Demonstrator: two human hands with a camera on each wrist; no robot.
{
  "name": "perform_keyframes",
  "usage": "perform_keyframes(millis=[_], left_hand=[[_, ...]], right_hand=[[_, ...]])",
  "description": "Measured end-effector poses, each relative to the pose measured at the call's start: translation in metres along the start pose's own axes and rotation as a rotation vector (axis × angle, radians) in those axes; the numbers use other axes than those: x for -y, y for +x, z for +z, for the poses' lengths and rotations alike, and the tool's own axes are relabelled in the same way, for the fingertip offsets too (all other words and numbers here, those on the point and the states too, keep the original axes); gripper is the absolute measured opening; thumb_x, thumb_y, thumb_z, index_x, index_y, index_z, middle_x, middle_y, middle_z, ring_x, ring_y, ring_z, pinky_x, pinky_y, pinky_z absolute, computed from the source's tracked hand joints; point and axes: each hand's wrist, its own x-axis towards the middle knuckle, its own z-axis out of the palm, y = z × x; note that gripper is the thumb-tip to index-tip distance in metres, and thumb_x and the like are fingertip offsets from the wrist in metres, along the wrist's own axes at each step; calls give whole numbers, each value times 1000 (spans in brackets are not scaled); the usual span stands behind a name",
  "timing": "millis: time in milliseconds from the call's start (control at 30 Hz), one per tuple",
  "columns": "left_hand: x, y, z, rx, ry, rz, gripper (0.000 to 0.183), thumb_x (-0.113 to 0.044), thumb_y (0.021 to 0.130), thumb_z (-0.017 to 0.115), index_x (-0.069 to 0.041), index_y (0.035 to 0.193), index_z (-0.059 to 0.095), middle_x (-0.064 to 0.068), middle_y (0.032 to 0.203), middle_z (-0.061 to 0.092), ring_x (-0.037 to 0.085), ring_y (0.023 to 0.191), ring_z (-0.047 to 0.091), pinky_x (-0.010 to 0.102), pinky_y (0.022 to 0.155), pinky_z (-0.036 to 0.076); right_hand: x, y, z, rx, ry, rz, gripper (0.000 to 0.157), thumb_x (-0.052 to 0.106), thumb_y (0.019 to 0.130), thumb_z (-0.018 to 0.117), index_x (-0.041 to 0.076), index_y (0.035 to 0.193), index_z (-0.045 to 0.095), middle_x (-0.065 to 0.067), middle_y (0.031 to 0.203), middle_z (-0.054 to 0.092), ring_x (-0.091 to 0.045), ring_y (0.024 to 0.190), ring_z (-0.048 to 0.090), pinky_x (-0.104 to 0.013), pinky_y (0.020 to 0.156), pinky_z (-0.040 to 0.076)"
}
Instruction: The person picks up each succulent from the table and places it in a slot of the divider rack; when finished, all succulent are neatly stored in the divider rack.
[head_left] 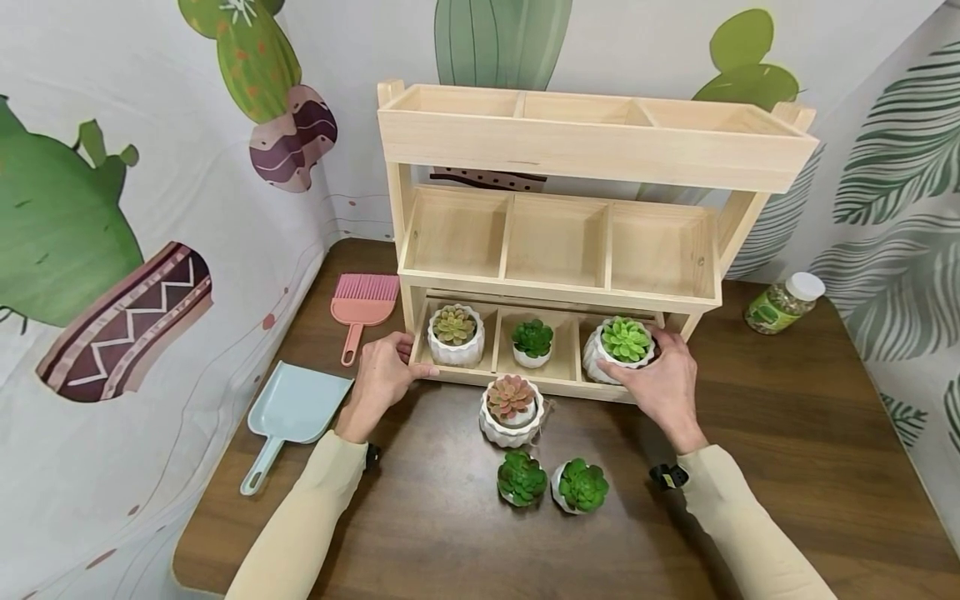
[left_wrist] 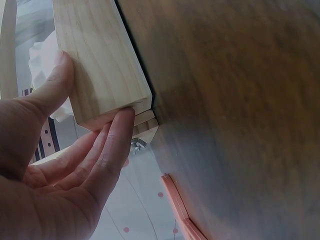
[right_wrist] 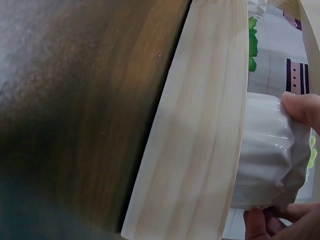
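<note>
At the lower left end of a three-tier wooden plant stand, my left hand grips the corner of the bottom tray, thumb over the front board and fingers against its end. My right hand holds a white ribbed pot with a bright green succulent, thumb and fingers on opposite sides of it. That pot sits in the right compartment of the bottom tray. A yellowish succulent in a white pot stands in the left compartment, a small dark green succulent in the middle one.
In front of the stand are a reddish succulent in a white pot and two small green succulents. A pink brush and a light blue dustpan lie at the left. A white-lidded jar lies tilted at the right.
</note>
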Motion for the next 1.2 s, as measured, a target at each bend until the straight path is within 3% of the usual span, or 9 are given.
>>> perform_keyframes(millis=[433, 733, 1200], left_hand=[[-1, -1, -1, 4, 4, -1, 63, -32, 75, 102, 0, 122, 75, 16, 107, 83, 30, 99, 79, 48, 90, 60], [0, -1, 0, 5, -2, -5, 63, -31, 75, 102, 0, 122, 75, 16, 106, 83, 30, 100, 79, 48, 90, 60], [-2, -3, -1, -7, -10, 8, 64, -32, 75, 102, 0, 123, 75, 15, 109, 83, 30, 100, 79, 49, 90, 60]], right_hand=[[2, 1, 7, 7, -46, 24, 89, 28, 74, 99, -13, 142, 60, -37, 143, 61, -56, 134, 56, -66, 116, 43], [3, 1, 8, 25, -79, 24, 85, 31, 75, 99, -10, 139, 62, -37, 138, 65, -55, 133, 57, -65, 117, 42], [2, 1, 10, 15, -106, 28, 85, 31, 75, 99, -12, 138, 62, -38, 134, 68, -56, 129, 60, -66, 112, 47]])
